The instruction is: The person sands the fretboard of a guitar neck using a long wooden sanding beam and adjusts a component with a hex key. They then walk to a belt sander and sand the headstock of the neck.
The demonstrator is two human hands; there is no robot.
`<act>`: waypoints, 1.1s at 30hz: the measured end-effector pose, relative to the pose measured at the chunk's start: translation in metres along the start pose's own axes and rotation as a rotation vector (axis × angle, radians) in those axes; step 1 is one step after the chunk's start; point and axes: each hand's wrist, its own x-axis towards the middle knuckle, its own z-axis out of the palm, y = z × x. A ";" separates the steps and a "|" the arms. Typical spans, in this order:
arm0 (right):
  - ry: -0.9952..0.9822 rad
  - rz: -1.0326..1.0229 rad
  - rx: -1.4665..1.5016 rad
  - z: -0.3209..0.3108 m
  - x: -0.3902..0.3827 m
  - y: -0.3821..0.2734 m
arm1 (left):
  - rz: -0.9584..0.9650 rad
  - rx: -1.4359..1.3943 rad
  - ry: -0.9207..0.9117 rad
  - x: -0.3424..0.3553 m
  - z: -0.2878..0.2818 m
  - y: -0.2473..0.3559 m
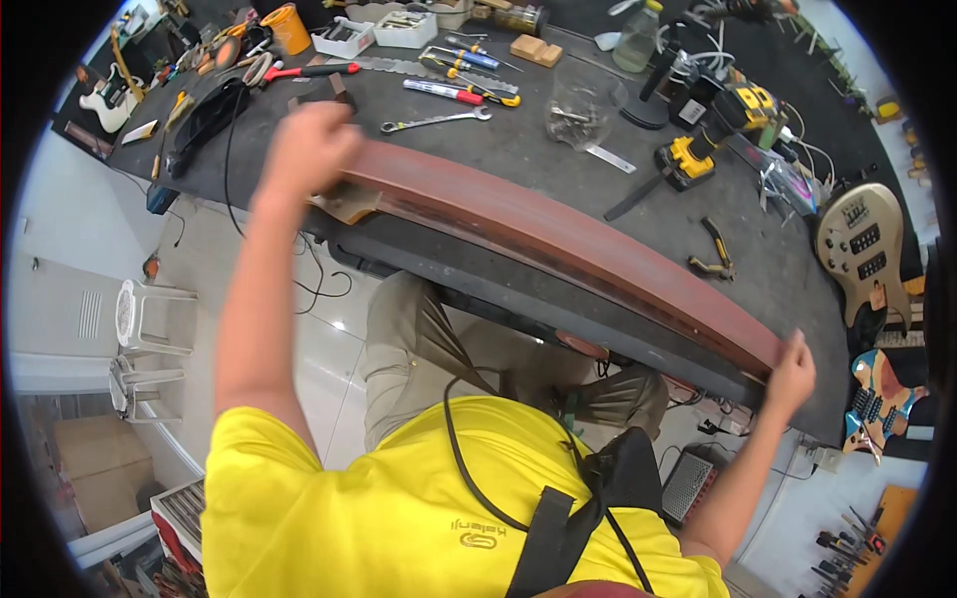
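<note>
A long, flat reddish-brown strip or bar (538, 214) runs slantwise along the near edge of the workbench, from upper left to lower right. At its left end my left hand (317, 149) is closed on it, slightly blurred. My right hand (791, 375) grips the far right end, with fingers folded in. A piece of pale wood (349, 205), shaped like the end of a guitar neck, shows beneath the bar beside my left hand. What lies under the rest of the bar is mostly hidden.
Behind the bar on the dark workbench (419, 159) lie a combination wrench (436, 121), a marker (442, 92), a clear bag of metal parts (581, 115), pliers (715, 249) and a yellow cordless drill (713, 130). A guitar body (863, 249) stands at the right. A black cable (227, 159) hangs at the left.
</note>
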 end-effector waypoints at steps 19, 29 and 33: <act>-0.005 0.013 0.082 0.008 0.005 0.035 | 0.020 -0.053 0.073 -0.023 -0.007 0.030; 0.101 0.098 0.056 -0.012 -0.009 0.004 | 0.081 -0.041 0.055 -0.040 -0.001 0.048; -0.071 -0.211 -0.010 0.007 -0.039 -0.005 | -0.027 0.077 0.117 -0.034 -0.033 -0.037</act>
